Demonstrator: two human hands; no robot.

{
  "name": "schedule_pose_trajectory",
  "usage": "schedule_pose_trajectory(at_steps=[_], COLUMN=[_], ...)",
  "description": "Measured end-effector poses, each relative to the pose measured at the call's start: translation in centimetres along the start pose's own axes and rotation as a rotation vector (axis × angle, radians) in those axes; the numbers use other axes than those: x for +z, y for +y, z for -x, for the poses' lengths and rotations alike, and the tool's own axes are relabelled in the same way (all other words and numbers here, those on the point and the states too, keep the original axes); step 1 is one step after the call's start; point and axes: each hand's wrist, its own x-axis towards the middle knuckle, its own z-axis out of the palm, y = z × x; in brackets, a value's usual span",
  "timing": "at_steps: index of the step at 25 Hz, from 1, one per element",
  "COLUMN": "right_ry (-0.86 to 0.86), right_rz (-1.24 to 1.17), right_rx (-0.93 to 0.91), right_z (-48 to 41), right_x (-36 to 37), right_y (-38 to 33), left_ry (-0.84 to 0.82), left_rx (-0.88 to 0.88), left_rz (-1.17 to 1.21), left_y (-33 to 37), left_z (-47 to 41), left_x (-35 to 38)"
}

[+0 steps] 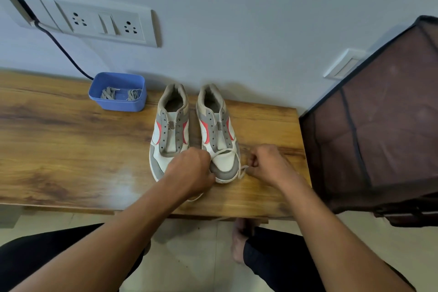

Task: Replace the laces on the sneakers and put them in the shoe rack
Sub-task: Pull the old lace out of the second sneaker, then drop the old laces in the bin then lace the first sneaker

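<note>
On the glossy wood-grain surface (71,149), centre frame, a worn white-and-grey left sneaker (169,130) stands beside the right sneaker (218,135). The left hand (192,170) and right hand (267,163) each clamp their grip on an end of the flat white lace (241,172) crossing the right sneaker's rounded toe.

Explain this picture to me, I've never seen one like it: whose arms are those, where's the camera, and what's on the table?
There is no machine here. A person wears a camera on the head, looking down, so the two arms are their own. On the wooden table stand two shoes: an unlaced sneaker and, beside it, the other sneaker, which is just being laced. A white lace crosses its front; the left hand grips one side and the right hand pinches the other. Behind, a blue tub holds grey laces. The dark fabric-covered shoe rack stands to the right.
</note>
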Motion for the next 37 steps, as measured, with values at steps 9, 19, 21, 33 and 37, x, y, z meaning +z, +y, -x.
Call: schedule_pose_trajectory(at_steps=[9,19,21,33,37], right_ry=[-0.284,-0.215,-0.152,0.28,0.162], right_rz=[-0.932,-0.967,-1.148,-0.805,-0.479], right_rx=[-0.064,-0.195,-0.198,-0.219,-0.292], right_z=[3.5,-0.3,-0.2,2.3,3.6], right_x=[-5.8,-5.5,-6.5,-7.6,-6.9], right_y=[-2.7,-5.8,-5.9,-11.7,-17.3], left_ry=[0.075,0.127,-0.019,0.162,0.269], left_rx=[0.138,0.179,0.205,0.054,-0.083], left_rz=[0.355,1.107,1.07,0.87,0.75], left_y=[-1.2,-1.9,-1.8,-3.7,-7.4], left_z=[0.0,-0.8,-0.7,5.2,8.6], left_x=[-2.3,-3.6,-2.9,-8.6,-10.6])
